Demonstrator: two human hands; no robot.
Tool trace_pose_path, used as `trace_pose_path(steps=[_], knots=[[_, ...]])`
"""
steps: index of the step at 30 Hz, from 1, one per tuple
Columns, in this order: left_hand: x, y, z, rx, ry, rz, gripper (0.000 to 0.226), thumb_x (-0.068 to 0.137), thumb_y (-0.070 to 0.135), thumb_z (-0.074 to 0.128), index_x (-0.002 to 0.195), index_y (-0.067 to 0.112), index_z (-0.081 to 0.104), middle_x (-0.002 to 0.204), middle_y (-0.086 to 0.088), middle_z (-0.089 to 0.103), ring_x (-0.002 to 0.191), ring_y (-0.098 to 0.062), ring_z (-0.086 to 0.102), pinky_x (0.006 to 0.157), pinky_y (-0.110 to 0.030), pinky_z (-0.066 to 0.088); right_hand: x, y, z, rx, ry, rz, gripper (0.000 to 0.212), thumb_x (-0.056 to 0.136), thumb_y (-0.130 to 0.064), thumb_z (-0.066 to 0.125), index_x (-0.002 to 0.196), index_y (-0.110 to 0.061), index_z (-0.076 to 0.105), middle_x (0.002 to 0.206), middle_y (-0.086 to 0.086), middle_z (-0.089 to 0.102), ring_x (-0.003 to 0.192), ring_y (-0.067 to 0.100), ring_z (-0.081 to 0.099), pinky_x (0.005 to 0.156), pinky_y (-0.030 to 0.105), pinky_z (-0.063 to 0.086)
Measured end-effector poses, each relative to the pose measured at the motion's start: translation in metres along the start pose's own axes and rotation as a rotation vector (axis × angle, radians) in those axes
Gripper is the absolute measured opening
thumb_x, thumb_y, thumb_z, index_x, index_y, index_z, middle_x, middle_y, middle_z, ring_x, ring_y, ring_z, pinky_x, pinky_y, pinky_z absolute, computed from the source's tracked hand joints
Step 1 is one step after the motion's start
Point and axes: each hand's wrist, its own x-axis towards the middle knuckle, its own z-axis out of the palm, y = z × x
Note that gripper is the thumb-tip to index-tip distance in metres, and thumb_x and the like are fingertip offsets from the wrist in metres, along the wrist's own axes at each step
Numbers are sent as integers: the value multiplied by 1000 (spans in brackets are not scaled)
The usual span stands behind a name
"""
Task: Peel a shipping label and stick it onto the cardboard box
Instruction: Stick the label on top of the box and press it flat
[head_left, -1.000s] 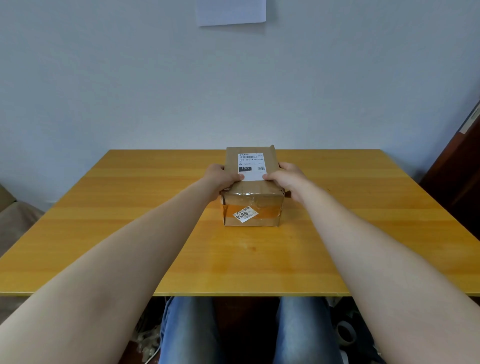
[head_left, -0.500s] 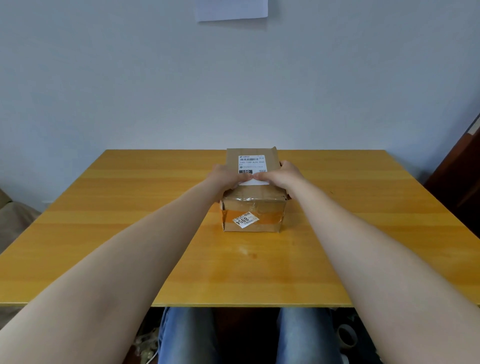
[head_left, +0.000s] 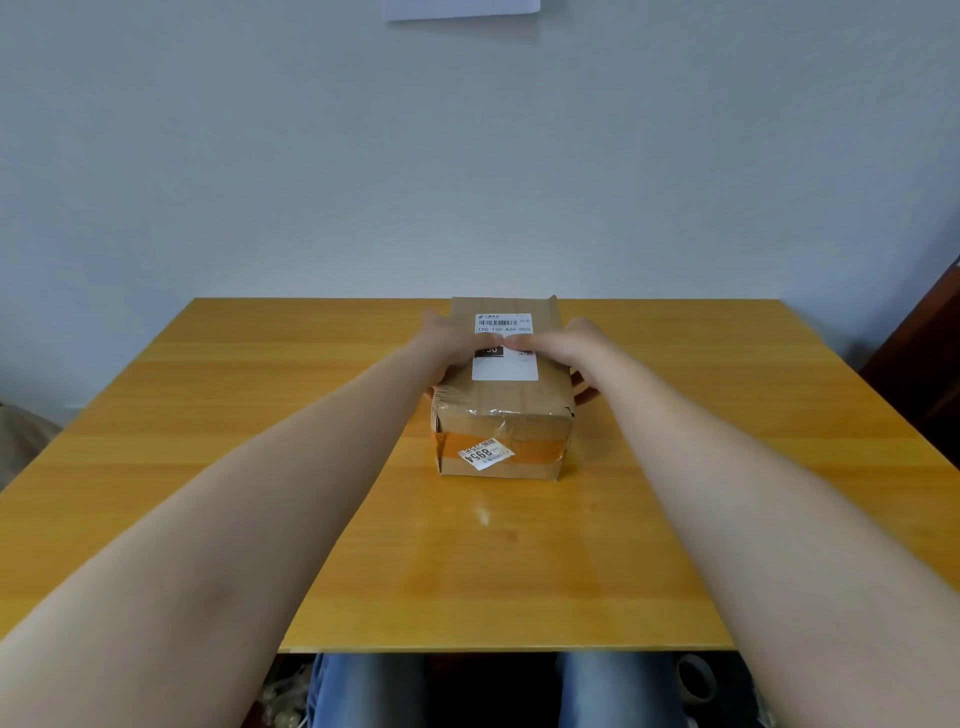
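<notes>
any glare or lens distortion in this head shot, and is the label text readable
Head view: soft, even light; a small glare spot on the orange wooden table and shine on the brown cardboard box's clear tape; wide-angle stretch swells the forearms near the bottom corners; the white shipping label's large code reads, fine print blurs.
</notes>
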Motion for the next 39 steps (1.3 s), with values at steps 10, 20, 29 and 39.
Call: trace_pose_path(steps=[10, 20, 29, 39], knots=[[22, 19, 2, 219, -86, -20, 132, 57, 87, 73, 153, 7, 31, 140, -18, 56, 117, -45, 63, 56, -54, 51, 12, -21, -12, -206, -12, 69, 84, 76, -75, 74, 130, -14, 57, 104, 11, 67, 71, 33, 69, 47, 33, 53], [36, 20, -11, 251, -133, -67, 80, 86, 81, 51, 122, 10, 62, 109, -16, 71, 80, -39, 70, 49, -43, 58, 30, -22, -14, -219, -1, 107, 81, 76, -88, 58, 122, -21, 61, 97, 9, 71, 68, 36, 79, 51, 35, 48], [30, 24, -9, 248, -159, -38, 78, 86, 81, 50, 121, 12, 61, 105, -14, 71, 82, -37, 69, 50, -42, 54, 41, -25, -10, -117, -40, 87, 83, 84, -79, 58, 132, -11, 60, 110, 19, 69, 79, 44, 76, 72, 56, 65], [20, 15, -8, 247, -308, 46, 60, 82, 66, 73, 120, 26, 47, 96, -3, 62, 79, -23, 63, 82, -52, 59, 32, -12, -3, -103, -81, -10, 73, 73, -59, 86, 131, -23, 64, 117, 6, 73, 95, 30, 74, 67, 39, 60]])
